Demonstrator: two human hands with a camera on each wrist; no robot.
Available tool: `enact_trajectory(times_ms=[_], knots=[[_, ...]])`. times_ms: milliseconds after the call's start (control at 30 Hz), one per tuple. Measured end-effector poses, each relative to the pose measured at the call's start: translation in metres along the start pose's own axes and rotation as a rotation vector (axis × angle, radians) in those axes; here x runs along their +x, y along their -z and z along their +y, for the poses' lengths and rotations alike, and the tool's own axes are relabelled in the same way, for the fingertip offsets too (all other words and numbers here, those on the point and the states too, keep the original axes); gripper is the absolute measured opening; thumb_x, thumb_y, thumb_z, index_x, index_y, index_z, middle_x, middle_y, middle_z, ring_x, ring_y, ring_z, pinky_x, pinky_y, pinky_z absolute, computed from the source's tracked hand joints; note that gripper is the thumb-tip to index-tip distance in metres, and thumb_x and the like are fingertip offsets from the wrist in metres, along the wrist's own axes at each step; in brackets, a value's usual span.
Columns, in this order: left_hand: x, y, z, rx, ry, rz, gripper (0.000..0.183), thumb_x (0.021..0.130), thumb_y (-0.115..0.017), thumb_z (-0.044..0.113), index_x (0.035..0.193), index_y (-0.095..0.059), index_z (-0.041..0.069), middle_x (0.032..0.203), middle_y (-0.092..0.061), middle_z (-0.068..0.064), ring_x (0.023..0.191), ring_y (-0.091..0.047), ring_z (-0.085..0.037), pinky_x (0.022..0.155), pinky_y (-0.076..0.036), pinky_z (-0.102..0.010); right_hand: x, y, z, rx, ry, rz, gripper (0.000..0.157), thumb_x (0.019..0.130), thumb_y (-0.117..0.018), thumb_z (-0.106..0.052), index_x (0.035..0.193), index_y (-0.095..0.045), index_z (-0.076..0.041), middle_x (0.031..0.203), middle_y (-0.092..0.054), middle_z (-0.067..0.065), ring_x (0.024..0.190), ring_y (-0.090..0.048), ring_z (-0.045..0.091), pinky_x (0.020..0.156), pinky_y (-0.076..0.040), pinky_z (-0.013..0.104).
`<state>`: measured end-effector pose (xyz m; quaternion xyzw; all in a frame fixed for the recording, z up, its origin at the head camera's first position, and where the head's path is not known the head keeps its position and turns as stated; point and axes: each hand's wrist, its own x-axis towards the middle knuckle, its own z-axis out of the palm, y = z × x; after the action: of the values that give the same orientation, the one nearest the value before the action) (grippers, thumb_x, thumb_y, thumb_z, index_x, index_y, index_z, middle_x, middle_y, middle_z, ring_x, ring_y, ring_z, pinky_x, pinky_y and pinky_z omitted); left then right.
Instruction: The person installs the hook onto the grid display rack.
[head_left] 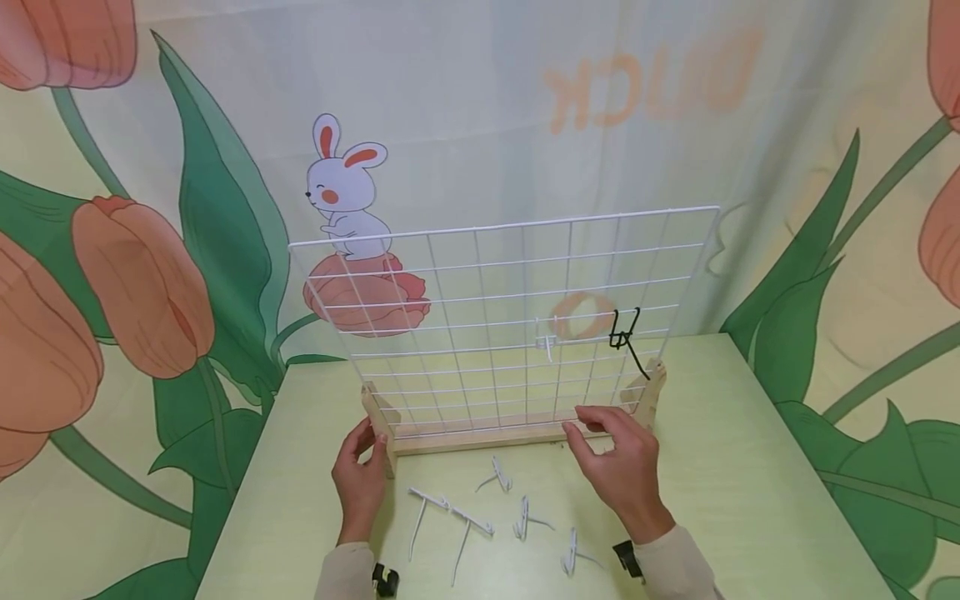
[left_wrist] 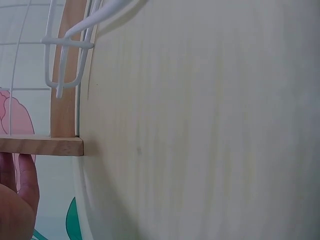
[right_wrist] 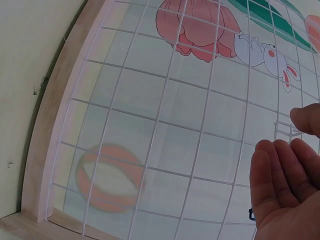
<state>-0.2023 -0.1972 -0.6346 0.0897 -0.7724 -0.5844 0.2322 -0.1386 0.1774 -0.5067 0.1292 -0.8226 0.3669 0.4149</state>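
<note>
A white wire grid panel (head_left: pixel 524 333) stood in a pale wooden stand (head_left: pixel 480 442) on a light green tabletop (head_left: pixel 757 467). The left hand (head_left: pixel 360 482) rested its fingers against the outer side of the stand's foot at the panel's left end. The right hand (head_left: pixel 624 468), thumb and bent fingers apart, held nothing before the panel's right half. There, a small white hook (head_left: pixel 547 342) and a black wire hook (head_left: pixel 621 339) hung on the panel. Several white hooks (head_left: pixel 523 517) lay in front of it, and a backdrop printed with tulips (head_left: pixel 142 287) rose behind it.
</note>
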Motion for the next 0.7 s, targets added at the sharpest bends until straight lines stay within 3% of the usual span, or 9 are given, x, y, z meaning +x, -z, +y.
enact_trajectory(times_ms=[367,700], knots=[[0.001,0.001,0.002,-0.013,0.016,-0.011,0.038,0.093,-0.071,0.026,0.130,-0.063,0.031,0.119,-0.069,0.000,0.109,-0.063,-0.016,0.077,-0.053,-0.012,-0.031,0.004,0.012,-0.020,-0.083,-0.101,0.028,0.073,-0.088,-0.019,0.098,-0.077,-0.013,0.093,-0.075,-0.002,0.075,-0.070,0.017,0.073,-0.055,0.020],[-0.002,-0.001,0.008,-0.002,0.024,0.007,0.040,0.093,-0.070,0.012,0.132,-0.063,0.020,0.121,-0.069,-0.009,0.111,-0.063,-0.024,0.075,-0.051,-0.010,-0.061,0.007,0.023,-0.029,-0.066,-0.215,0.028,0.072,-0.088,-0.019,0.097,-0.075,-0.020,0.091,-0.073,-0.009,0.075,-0.066,0.006,0.070,-0.054,0.018]])
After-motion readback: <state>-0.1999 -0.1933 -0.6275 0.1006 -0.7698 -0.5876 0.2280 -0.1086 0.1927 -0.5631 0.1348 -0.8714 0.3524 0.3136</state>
